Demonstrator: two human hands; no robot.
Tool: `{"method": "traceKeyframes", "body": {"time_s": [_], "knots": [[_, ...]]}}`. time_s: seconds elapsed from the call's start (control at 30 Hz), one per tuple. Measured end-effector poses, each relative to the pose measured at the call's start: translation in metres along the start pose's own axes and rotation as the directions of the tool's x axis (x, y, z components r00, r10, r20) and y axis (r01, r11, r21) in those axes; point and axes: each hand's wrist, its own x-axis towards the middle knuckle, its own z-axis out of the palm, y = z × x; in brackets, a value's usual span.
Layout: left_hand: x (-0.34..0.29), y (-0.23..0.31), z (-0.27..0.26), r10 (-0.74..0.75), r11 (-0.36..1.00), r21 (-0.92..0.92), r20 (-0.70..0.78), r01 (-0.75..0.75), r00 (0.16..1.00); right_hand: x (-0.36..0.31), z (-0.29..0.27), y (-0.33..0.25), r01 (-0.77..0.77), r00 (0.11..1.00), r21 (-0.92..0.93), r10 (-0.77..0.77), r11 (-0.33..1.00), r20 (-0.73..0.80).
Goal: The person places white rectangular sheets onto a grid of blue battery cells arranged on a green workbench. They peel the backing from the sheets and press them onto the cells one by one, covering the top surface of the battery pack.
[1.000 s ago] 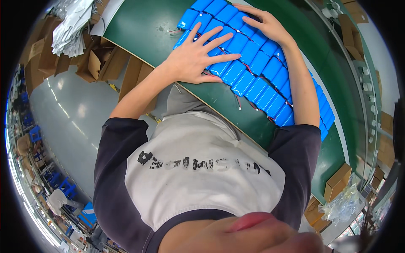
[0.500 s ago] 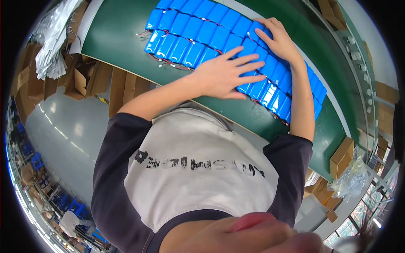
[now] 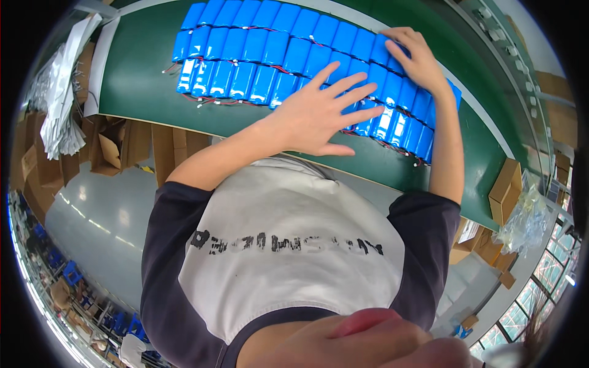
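Blue shrink-wrapped battery packs (image 3: pixel 254 46) lie side by side in three long rows on a green work surface (image 3: pixel 138 67). Short red and black leads with small white connectors stick out along the row edges. My left hand (image 3: pixel 328 113) is spread flat over the near row, fingers apart, covering some packs. At the far right part of the rows my right hand (image 3: pixel 417 61) rests with bent, parted fingers on the far row's outer edge. Neither hand visibly grips a pack. My right forearm hides part of the right end.
Open cardboard boxes (image 3: pixel 119 147) stand below the surface's left edge, beside a hanging bundle of white strips (image 3: pixel 64 116). On the right are a small cardboard box (image 3: pixel 505 190) and clear plastic bags (image 3: pixel 529 218). A pale strip (image 3: pixel 485 129) borders the surface's far side.
The view has turned slightly, so the rows appear shifted left and more level. Both hands stay on the packs; the left fingers look more widely spread.
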Motion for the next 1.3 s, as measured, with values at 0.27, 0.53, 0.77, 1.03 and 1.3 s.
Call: {"method": "traceKeyframes", "body": {"time_s": [0.27,0.53,0.77,1.03,1.3], "knots": [[0.023,0.002,0.044,0.033,0.987,0.160,0.015,-0.035,0.999,-0.021,0.017,-0.030,-0.053,0.991,0.030,0.056,0.998,-0.122],[0.058,0.019,0.039,0.053,0.992,0.113,0.018,-0.054,0.998,-0.079,-0.021,0.024,-0.189,0.974,-0.196,0.158,0.962,-0.162],[0.065,0.040,0.073,0.073,0.984,0.159,0.016,-0.074,0.997,-0.097,0.000,0.009,-0.210,0.957,-0.202,0.159,0.957,-0.241],[0.071,0.044,0.066,0.066,0.993,0.096,0.028,-0.069,0.997,-0.100,-0.015,0.016,-0.189,0.971,-0.205,0.152,0.960,-0.184],[0.139,0.002,0.088,-0.124,0.973,0.192,-0.043,0.130,0.991,-0.144,-0.030,0.044,-0.330,0.913,-0.074,0.298,0.941,-0.278]]}}
